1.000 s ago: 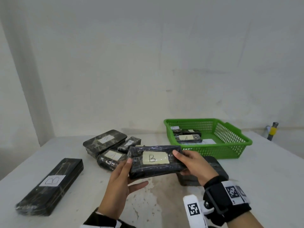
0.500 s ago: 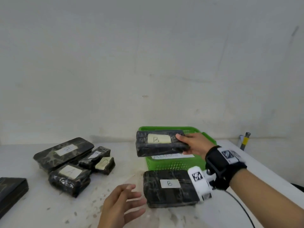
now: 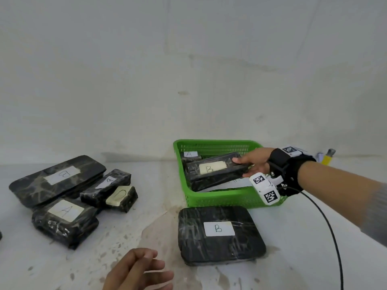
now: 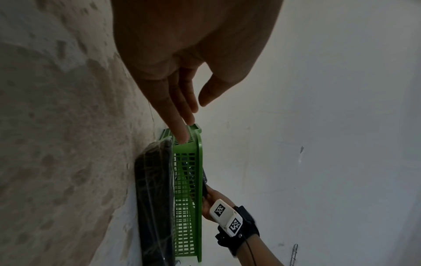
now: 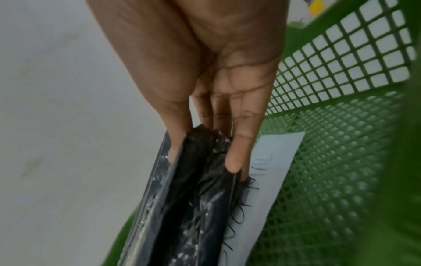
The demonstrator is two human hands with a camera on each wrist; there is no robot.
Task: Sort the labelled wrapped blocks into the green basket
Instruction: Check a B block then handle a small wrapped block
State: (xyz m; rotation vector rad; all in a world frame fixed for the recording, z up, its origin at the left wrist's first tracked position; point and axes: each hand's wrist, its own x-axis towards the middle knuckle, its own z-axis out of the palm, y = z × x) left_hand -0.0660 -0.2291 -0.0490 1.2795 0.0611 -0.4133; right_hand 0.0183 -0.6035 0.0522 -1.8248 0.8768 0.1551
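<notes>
My right hand (image 3: 246,167) grips the right end of a black wrapped block labelled B (image 3: 215,171), thumb on top and fingers beneath. The block lies tilted inside the green basket (image 3: 219,198), over another block labelled A (image 3: 191,155) and a white paper sheet (image 5: 271,172). In the right wrist view my right hand (image 5: 205,158) pinches the block's end (image 5: 200,198). My left hand (image 3: 142,268) hovers empty near the table's front edge, fingers relaxed. From the left wrist view my left hand (image 4: 193,111) points toward the basket (image 4: 189,198).
A large flat block labelled B (image 3: 219,233) lies just in front of the basket. At the left are several more wrapped blocks: a long one (image 3: 56,181), one labelled A (image 3: 65,220) and two small ones (image 3: 111,189). A yellow-capped item (image 3: 327,156) stands behind my right wrist.
My left hand let go of the B block and dropped toward the table front. My right hand carried the block right and lowered it into the basket.
</notes>
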